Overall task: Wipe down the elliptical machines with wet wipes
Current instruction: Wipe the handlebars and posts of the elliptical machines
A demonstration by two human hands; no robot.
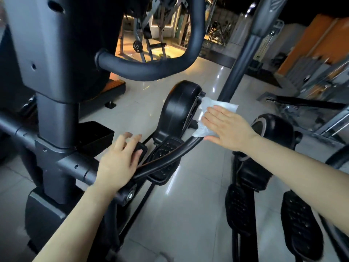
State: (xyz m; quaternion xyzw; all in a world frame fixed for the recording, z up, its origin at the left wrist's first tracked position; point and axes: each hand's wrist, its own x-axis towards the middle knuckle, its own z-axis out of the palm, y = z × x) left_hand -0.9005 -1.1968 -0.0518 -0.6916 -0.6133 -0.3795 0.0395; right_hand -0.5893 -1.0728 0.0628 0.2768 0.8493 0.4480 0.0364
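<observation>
White wipe (217, 108): right hand (229, 128), fingers flat, is pressing it along the curved bar (170, 156).
Left hand (119, 164): fingers loose, is resting on the bar.
Next: probably sliding the wipe further down.

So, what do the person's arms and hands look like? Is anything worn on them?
Both forearms are bare to the frame's edge: no sleeves show. The left hand and right hand wear no gloves, and no rings, watch or bands can be seen. Fingernails look short and unpainted.
</observation>
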